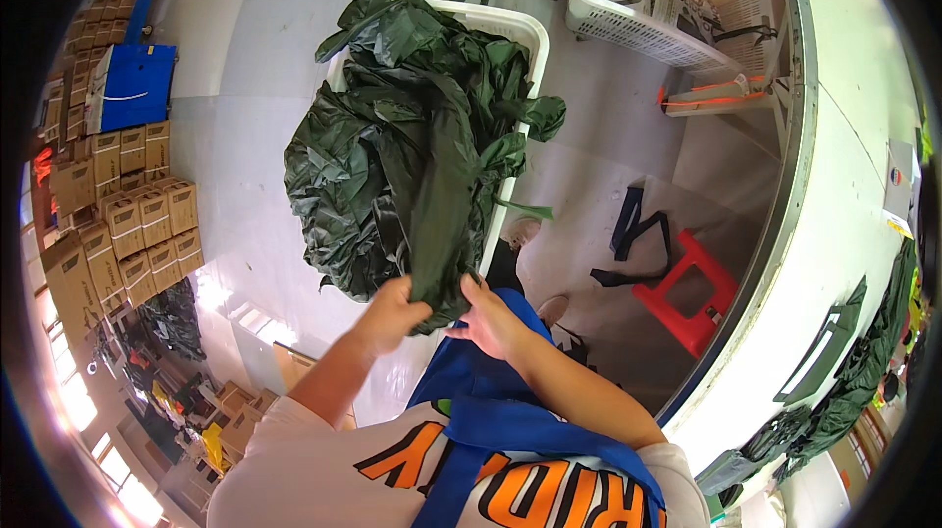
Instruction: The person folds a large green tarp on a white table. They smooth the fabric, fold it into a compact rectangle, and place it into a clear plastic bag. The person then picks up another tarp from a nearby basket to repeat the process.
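A heap of crumpled dark green thin fabric (339, 165) fills and spills over a white plastic basket (535, 37) in front of me. One long strip of the green fabric (442, 204) is pulled toward my body, its near end between my two hands. My left hand (391, 317) is closed on the left edge of that strip. On the opposite edge, my right hand (488, 322) pinches the fabric with the thumb on top; its fingertips are partly hidden. The basket's left side lies under the heap.
A second white basket (667, 42) with printed bags stands at the far right. Nearby on the floor are a red plastic stool (692, 294) and a dark strap (628, 224). A white table (834, 135) borders the right side. Stacked cardboard boxes (137, 224) and a blue bin (137, 86) stand left.
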